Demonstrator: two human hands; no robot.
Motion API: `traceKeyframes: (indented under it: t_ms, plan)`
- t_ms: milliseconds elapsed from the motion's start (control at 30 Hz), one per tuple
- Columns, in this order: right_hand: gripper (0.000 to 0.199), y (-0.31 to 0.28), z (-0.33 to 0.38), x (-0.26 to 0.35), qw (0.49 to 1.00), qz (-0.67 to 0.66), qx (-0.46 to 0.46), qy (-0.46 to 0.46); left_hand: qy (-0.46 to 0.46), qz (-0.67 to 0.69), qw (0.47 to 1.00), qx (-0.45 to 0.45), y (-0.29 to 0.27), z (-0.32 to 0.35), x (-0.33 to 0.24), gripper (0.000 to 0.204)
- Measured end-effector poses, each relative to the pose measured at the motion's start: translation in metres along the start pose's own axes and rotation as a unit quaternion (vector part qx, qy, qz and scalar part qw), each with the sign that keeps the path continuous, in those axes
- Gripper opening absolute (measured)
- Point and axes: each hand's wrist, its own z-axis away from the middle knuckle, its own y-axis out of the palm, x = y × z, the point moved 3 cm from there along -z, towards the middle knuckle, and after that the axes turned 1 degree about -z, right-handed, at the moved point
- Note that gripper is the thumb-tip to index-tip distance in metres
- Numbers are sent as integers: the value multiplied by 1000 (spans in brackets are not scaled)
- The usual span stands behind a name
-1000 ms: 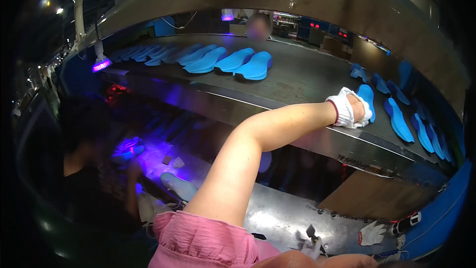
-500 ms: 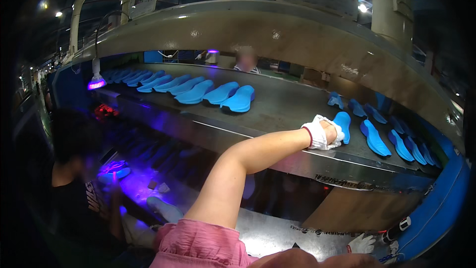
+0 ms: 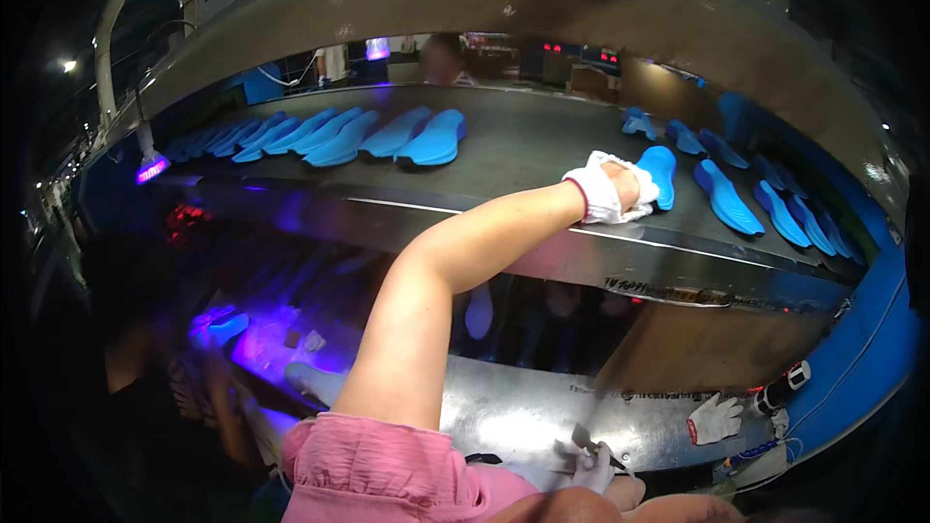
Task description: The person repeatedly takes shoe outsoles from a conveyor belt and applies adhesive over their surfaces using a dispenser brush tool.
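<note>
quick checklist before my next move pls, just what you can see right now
1. Left hand at the blue sole on the dark raised surface: ok, right beside it.
2. Left fingers closed on that sole: cannot tell, they are hidden.
3. Left glove covering the whole hand: not ok, bare skin shows at the back of the hand.
4. Right hand has the dark-headed tool: ok, held low over the metal bench.
5. Loose white glove away from the right hand: ok, lying off to its right.
6. Row of blue soles away from the left hand: ok, there is a gap.
</note>
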Motion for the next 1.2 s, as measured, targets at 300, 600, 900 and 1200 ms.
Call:
traceKeyframes:
  t_ms: [300,600,900,1200]
  plan:
    - [20,-17,2,-1,1000,0,-5,1,-8,23,999,-37,4,10,-5,27]
    - [19,-12,-5,0,1000,1,-7,-10,-27,-1,1000,2,-3,-1,-1,23]
    - [18,-15,-9,-2,1000,16,-7,-13,-37,-10,999,0,1,1,-6,17]
    - [17,-11,-8,-1,999,35,1,-20,-28,-4,999,27,-9,12,-7,21]
